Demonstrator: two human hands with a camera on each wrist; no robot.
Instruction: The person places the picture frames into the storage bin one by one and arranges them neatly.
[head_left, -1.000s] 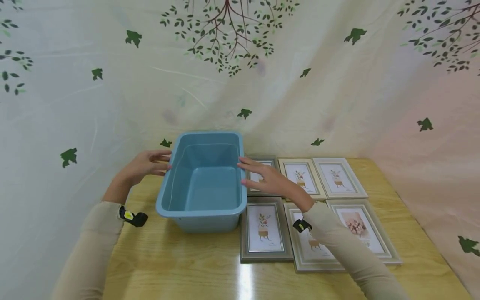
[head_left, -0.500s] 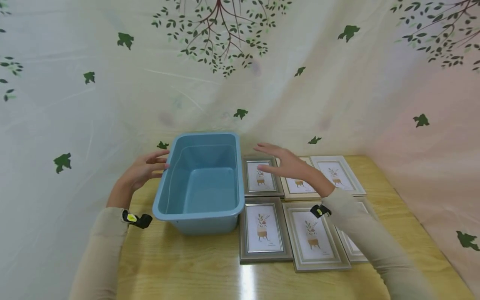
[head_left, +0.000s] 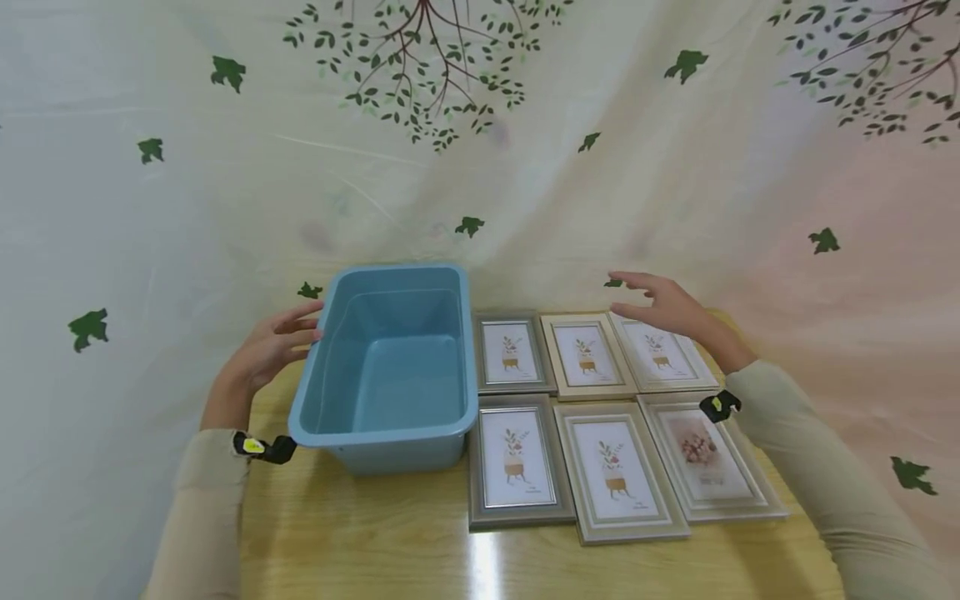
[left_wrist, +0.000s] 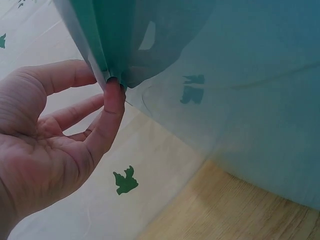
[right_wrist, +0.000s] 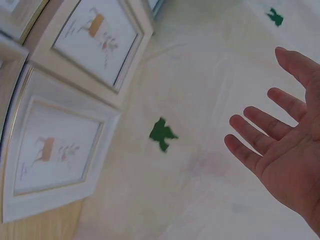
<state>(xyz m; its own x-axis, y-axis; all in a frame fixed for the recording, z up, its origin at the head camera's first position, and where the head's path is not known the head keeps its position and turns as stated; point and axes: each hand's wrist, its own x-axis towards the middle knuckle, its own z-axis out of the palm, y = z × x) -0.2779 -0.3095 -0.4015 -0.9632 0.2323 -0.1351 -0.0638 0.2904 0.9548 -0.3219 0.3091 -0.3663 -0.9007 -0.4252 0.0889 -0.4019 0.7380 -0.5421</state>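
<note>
A blue plastic tub stands on the left of the wooden table. My left hand touches the outside of its left rim with lightly bent fingers. In the left wrist view, the fingertips meet the edge of the tub's lip. Raised over the back right corner, my right hand has its fingers spread and holds nothing. Nearest below it lies a white picture frame; in the right wrist view, that white frame is apart from the hand.
Several picture frames lie flat in two rows right of the tub, among them a dark grey frame, a cream frame and a frame with a flower photo. A cloth backdrop with printed leaves rises behind the table.
My right hand has let go of the tub's right rim and moved rightward over the frames. My left hand stays at the left rim. The whole head view has shifted slightly.
</note>
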